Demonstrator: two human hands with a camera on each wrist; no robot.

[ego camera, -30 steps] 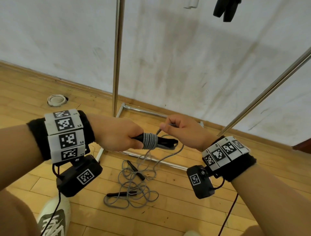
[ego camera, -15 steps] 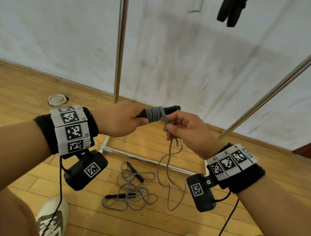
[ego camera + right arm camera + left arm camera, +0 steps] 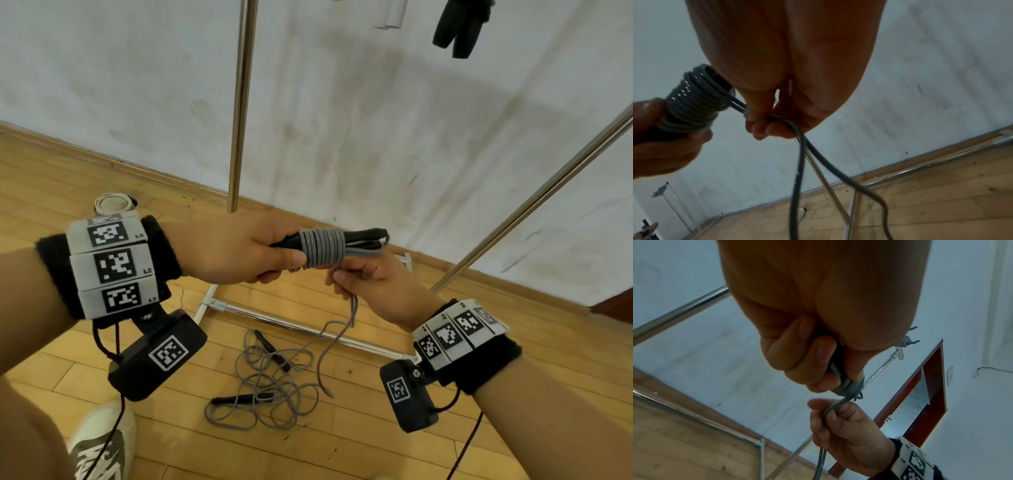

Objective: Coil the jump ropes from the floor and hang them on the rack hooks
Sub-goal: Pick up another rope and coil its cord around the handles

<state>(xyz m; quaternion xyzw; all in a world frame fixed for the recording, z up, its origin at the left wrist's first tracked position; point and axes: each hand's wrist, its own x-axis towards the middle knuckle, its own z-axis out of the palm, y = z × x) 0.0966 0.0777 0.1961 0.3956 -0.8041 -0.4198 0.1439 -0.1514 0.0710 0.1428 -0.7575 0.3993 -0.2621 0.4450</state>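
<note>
My left hand [image 3: 239,250] grips the black handles of a grey jump rope [image 3: 322,251], whose cord is wound in several tight turns around them. Just below and to the right, my right hand [image 3: 363,281] pinches the doubled loose cord [image 3: 352,308], which hangs down in a loop toward the floor. The wrist views show the same coil [image 3: 694,104] and the pinched cord [image 3: 830,408]. A second grey rope [image 3: 267,387] with black handles lies tangled on the wooden floor below. The rack's chrome upright [image 3: 241,102] stands behind my hands.
The rack's base bar [image 3: 301,325] runs along the floor and a slanted chrome pole [image 3: 534,202] rises at right. Black handles [image 3: 459,27] and a white item [image 3: 390,17] hang at the top. A white ring [image 3: 113,204] lies by the wall. My shoe [image 3: 102,442] is at bottom left.
Both hands rose toward the rack. The right hand went from beside the coil to under it, adding turns, and the hanging loop of cord grew shorter and lifted off the floor.
</note>
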